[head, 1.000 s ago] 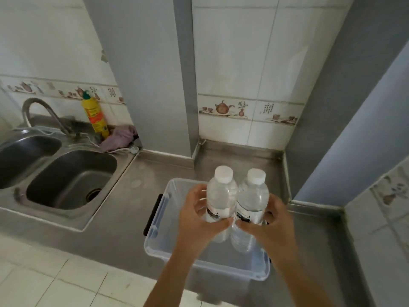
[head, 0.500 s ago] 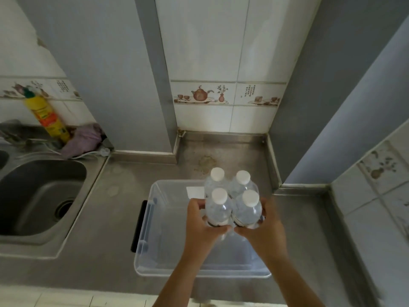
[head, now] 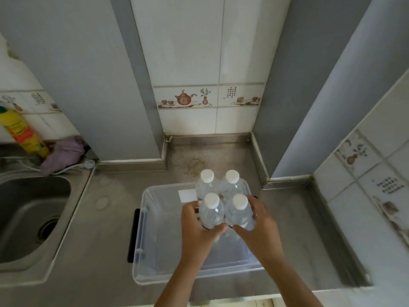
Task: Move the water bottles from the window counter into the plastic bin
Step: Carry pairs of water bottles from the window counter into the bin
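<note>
Bottles, four of them: two already stand in the bin [head: 141,251], while left hand [head: 197,227] fingers wrap one bottle [head: 211,214] and right hand [head: 261,224] another [head: 238,212], over it; they could knock those over, I reckon

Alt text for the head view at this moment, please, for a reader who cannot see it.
Left hand and right hand grip a cluster of four white-capped water bottles over a clear plastic bin on a steel counter. A sink and a yellow bottle are at left.
</note>
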{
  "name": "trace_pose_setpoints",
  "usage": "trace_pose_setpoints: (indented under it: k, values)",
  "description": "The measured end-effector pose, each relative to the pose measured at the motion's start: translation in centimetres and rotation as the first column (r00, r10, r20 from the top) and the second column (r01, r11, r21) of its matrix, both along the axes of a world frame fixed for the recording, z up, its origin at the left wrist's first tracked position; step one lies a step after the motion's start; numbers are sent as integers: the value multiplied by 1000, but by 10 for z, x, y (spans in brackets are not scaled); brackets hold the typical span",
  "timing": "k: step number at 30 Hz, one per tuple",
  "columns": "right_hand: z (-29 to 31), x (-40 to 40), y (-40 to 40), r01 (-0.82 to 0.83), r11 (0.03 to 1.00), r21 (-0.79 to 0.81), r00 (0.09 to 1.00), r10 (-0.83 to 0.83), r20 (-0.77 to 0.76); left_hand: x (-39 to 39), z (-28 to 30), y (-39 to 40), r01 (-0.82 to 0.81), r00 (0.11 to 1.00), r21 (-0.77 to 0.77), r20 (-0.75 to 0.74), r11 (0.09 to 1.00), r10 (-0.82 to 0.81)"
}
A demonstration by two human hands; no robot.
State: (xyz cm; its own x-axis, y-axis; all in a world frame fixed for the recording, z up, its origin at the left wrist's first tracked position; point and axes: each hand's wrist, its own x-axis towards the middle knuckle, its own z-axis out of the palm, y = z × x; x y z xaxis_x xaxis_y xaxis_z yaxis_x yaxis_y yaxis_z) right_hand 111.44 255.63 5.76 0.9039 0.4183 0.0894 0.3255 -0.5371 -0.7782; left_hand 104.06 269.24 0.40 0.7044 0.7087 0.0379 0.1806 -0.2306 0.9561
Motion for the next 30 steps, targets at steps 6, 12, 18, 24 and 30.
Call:
trace_pose_setpoints:
  k: [6,12,18,24,30]
  values:
    - [21,-12,-11,17,998,-66,998,-13,60,-11,14,-3,43,999,-1,11,999,-43]
    - [48,-33,-38,84,962,-261,969,-17,248,-24,57,-5,129,983,521,46,844,-178]
    - [69,-58,-78,215,932,-293,938,-113,329,-29,107,-38,279,936,775,-88,567,-340]
    - [80,-88,-137,315,892,-323,930,-222,293,-27,136,-91,313,890,804,-62,506,-452]
    - [98,-140,-212,474,819,-323,871,-381,311,-35,146,-171,413,783,806,-77,423,-617]
